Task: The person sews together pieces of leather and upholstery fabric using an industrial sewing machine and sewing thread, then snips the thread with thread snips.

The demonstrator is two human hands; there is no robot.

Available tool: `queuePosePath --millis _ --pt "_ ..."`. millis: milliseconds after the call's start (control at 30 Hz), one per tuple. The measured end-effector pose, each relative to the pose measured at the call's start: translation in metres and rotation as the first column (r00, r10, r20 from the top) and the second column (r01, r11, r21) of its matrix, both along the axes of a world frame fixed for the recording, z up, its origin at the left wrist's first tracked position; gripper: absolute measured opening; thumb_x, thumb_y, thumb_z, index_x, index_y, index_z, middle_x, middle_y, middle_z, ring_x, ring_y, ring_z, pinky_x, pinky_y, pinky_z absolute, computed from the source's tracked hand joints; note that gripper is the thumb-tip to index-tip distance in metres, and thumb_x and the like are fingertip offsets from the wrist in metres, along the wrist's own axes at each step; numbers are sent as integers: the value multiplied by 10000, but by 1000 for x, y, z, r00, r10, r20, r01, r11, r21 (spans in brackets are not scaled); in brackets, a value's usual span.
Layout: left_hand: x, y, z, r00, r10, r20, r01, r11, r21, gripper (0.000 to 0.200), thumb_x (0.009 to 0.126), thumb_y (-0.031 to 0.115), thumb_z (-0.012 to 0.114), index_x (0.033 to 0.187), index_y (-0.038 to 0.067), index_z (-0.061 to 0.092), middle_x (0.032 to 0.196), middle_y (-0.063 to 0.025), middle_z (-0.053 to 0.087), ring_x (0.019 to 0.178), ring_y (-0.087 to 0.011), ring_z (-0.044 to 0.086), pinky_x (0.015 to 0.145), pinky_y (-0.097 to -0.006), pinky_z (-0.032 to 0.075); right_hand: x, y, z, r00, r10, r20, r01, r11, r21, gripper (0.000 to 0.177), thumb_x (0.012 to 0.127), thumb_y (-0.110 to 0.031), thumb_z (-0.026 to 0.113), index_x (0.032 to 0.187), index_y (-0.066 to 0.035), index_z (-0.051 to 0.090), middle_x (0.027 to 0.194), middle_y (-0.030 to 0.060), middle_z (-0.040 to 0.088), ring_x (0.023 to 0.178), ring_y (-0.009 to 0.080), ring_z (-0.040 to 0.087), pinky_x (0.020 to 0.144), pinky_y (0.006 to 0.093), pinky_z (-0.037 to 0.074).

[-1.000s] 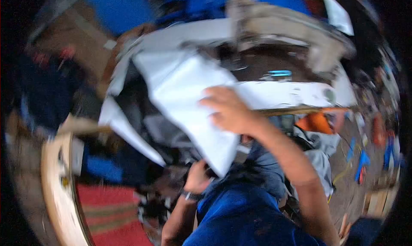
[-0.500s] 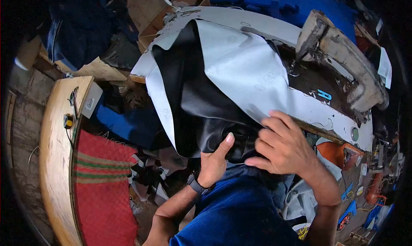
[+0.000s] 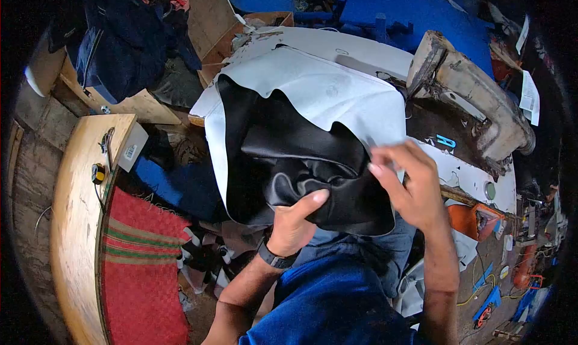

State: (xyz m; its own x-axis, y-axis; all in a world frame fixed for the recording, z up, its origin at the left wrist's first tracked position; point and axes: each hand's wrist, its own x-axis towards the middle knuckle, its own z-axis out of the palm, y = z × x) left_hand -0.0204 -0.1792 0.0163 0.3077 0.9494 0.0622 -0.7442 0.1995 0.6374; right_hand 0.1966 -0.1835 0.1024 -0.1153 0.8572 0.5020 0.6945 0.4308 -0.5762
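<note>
A large sheet of leather-like material [image 3: 313, 146], glossy black on one face and pale grey on the other, is draped over the front of a white sewing table [image 3: 469, 170]. My left hand [image 3: 292, 221] grips its black folded lower part from beneath, thumb on top. My right hand [image 3: 406, 185] pinches the sheet's right edge where grey meets black. A worn, cream-coloured sewing machine [image 3: 475, 98] stands on the table just right of the sheet.
A wooden bench [image 3: 75, 224] with a red striped mat [image 3: 141, 267] lies at the left. Dark clothes [image 3: 129, 38] and cardboard pile up at the top left. Blue fabric [image 3: 421, 14] sits behind the machine. Scraps and cables litter the floor at the right.
The sheet has been turned so more of its black face shows. My right hand rose from the lower fold to the sheet's right edge. My left hand shifted slightly along the black fold.
</note>
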Motion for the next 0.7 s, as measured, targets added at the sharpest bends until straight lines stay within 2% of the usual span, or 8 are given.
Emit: queuePosePath --millis 67,167,200,300,333,467,633,700 --pt "7 -2 9 997 44 -60 -40 997 68 445 910 -96 709 1331 18 621 1266 -83 703 1148 -191 694 1038 -368 564 -12 26 1 991 125 -36 -120 985 127 317 976 -307 759 1008 8 755 993 134 745 1006 332 678 894 451 538" --pt "5 -6 -2 987 78 -140 -71 996 53 433 910 -130 687 1315 13 631 1241 -71 710 1140 -164 687 1022 -347 564 -13 46 1 939 328 101 -315 941 -127 292 986 -287 753 987 5 752 1014 134 733 1038 313 658 935 430 519" --pt "5 -7 -1 983 85 -161 -81 996 34 394 911 -139 690 1275 9 654 1202 -57 718 1078 -145 693 982 -332 576 -11 48 3 917 391 82 -362 900 -242 245 993 -235 760 1032 7 772 1007 112 744 1009 272 651 928 412 527" --pt "5 -9 -5 973 101 -206 -90 994 65 338 916 -119 708 1227 12 684 1140 -48 733 1031 -141 704 954 -333 592 -16 40 2 921 378 95 -347 906 -241 220 1009 -208 737 1020 9 773 998 103 741 981 266 655 910 409 529" --pt "5 -11 -2 964 124 -235 -110 991 75 265 910 -63 761 1163 4 716 1102 -39 744 1000 -147 710 922 -330 590 -14 41 -2 919 375 123 -346 915 -207 185 1010 -162 721 972 18 740 951 110 718 916 278 646 846 412 528" --pt "-2 -1 -13 893 199 -404 -123 971 205 333 886 17 811 1205 -29 730 1160 -52 760 1033 -154 702 948 -324 556 -17 40 -8 964 156 215 -181 978 102 132 993 -81 706 927 23 657 905 132 668 864 311 623 771 427 519" --pt "0 2 0 923 162 -350 -123 984 130 402 904 -6 758 1300 -32 696 1239 -83 748 1125 -174 700 1041 -344 536 -24 44 -18 993 37 113 -74 936 344 106 979 -23 698 921 20 621 900 133 643 829 330 605 724 443 514" --pt "0 1 5 954 137 -267 -115 989 98 443 906 -31 729 1345 -30 670 1275 -90 738 1160 -193 700 1066 -364 536 -23 46 -23 995 40 87 -66 946 318 100 979 -16 696 922 20 622 895 135 642 820 333 602 725 443 508"
